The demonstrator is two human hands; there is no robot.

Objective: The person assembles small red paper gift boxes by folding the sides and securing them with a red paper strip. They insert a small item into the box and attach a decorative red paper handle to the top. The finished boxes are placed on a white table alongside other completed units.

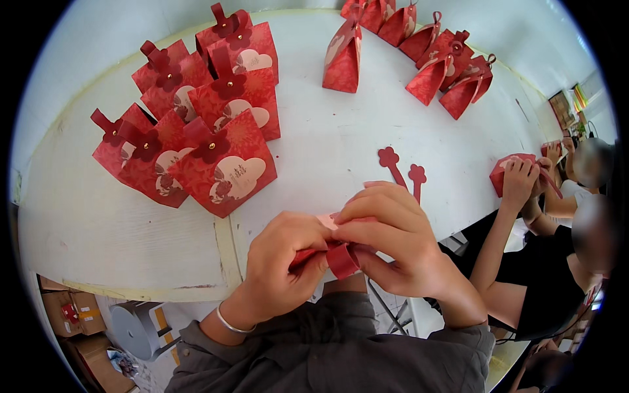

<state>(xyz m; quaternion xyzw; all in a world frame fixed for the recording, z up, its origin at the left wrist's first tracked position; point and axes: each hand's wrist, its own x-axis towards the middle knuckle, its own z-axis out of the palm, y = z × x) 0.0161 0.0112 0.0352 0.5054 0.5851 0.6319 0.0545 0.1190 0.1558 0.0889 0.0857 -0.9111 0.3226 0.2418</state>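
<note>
Between my two hands, near the table's front edge, is a red gift box (pixel 306 257) with a looped red strap (pixel 343 261) at its top. My left hand (pixel 285 252) grips the box's left side, its thumb beside the strap. Over the other side curl the fingers of my right hand (pixel 393 239), pinching the box close to the strap. Most of the box is hidden by my fingers. Just beyond my right hand lie two loose red flower-ended straps, one (pixel 389 158) left of the other (pixel 417 174).
Several red gift boxes (pixel 226 164) with flower straps stand at the left of the white table (pixel 314 141). More boxes (pixel 429 75) line the far right, one (pixel 343 59) apart from them. On the right, a co-worker's hands (pixel 521 180) hold another red box (pixel 499 175).
</note>
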